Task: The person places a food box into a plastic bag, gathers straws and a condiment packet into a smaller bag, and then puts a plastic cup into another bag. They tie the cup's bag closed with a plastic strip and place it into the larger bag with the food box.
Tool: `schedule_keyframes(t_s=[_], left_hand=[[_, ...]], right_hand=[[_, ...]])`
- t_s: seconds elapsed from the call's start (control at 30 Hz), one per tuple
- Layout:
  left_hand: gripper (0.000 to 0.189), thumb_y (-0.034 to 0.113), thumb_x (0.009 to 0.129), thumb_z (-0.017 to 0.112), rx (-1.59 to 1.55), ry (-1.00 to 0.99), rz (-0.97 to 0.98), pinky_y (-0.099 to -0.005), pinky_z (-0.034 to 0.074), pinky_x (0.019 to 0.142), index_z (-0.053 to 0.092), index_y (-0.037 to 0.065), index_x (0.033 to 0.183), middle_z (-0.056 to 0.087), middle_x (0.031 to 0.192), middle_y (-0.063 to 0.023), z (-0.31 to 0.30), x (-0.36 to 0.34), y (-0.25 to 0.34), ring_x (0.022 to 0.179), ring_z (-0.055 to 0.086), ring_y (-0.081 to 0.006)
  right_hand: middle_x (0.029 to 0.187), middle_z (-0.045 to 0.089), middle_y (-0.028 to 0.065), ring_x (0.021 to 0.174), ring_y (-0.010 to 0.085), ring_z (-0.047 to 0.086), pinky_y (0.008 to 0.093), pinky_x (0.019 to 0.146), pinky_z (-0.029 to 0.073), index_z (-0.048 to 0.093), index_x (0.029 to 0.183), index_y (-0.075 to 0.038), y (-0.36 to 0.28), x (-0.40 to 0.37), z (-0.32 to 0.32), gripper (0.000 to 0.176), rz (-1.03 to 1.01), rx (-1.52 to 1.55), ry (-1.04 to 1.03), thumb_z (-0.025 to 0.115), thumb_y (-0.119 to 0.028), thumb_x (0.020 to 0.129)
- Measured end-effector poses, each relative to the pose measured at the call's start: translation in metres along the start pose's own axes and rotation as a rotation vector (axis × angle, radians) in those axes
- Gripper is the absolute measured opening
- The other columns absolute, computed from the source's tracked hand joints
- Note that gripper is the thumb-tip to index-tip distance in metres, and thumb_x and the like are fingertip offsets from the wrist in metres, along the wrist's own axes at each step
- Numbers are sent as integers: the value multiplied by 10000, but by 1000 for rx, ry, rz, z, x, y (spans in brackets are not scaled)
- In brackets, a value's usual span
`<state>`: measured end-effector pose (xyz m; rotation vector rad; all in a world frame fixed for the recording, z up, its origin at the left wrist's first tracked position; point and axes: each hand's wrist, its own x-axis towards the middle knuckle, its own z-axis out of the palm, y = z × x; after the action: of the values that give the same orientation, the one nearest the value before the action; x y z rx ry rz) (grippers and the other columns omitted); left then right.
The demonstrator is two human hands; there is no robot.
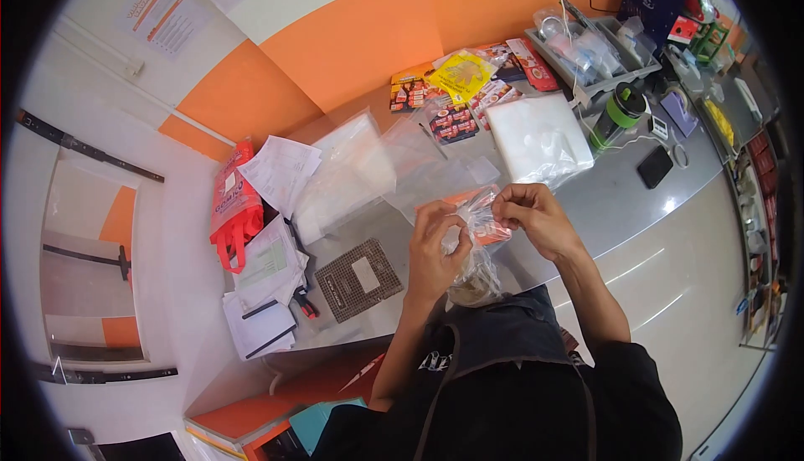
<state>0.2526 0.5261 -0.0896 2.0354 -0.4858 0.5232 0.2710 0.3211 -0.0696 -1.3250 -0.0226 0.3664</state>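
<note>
Near the front edge of the steel table, a clear plastic bag with something brownish in its lower part hangs close to the body. My left hand pinches the gathered neck of the bag from the left, its thumb and forefinger curled. On the other side, my right hand has its fingertips closed on the bag's top. An orange and white printed item lies behind the bag, partly hidden by it. What is inside the bag is too blurred to name.
Stacks of clear plastic bags and sheets lie on the steel table. A dark notebook, papers and a red bag are at left. A green-banded bottle, phone and grey tray are at right.
</note>
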Motion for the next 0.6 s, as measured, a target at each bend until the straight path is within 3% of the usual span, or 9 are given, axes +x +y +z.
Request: schedule_keyframes(t_s=[0.13, 0.23, 0.33, 0.43, 0.6], left_hand=[[164, -28, 810, 697, -84, -99, -51, -347, 546, 767, 638, 3, 959, 688, 981, -129, -2, -10, -5, 880, 705, -275], [169, -26, 814, 700, -78, -154, -15, -357, 551, 760, 636, 2, 967, 692, 982, -129, -8, -8, -7, 875, 703, -288], [166, -23, 815, 709, -77, -170, 40, -361, 557, 755, 652, 1, 969, 696, 981, -123, -9, -4, -10, 875, 705, -289], [159, -20, 815, 719, -97, -194, 69, -357, 564, 762, 679, 3, 968, 702, 992, -116, -15, -1, -12, 881, 710, -276], [146, -21, 821, 719, -220, -156, 57, -344, 571, 775, 705, 5, 965, 710, 1006, -106, -17, 0, -22, 895, 716, -258]], right_hand=[[872, 707, 79, 794, 114, 656, 251, 724, 525, 685, 959, 46, -16, 4, -20, 130, -116, -510, -215, 599, -46, 925], [838, 712, 92, 804, 135, 677, 267, 724, 541, 683, 989, 60, -49, 19, -16, 174, 155, -481, -477, 586, -77, 942], [788, 704, 93, 740, 130, 662, 256, 683, 532, 683, 973, 55, -58, 34, -4, 157, 301, -594, -655, 586, -57, 923], [729, 667, 59, 643, 102, 600, 235, 611, 481, 686, 960, 44, -61, 43, 5, 140, 442, -592, -684, 588, -35, 901], [645, 546, 8, 562, 77, 449, 249, 526, 350, 678, 914, 57, -67, 27, 19, 116, 399, -374, -500, 595, -12, 872]])
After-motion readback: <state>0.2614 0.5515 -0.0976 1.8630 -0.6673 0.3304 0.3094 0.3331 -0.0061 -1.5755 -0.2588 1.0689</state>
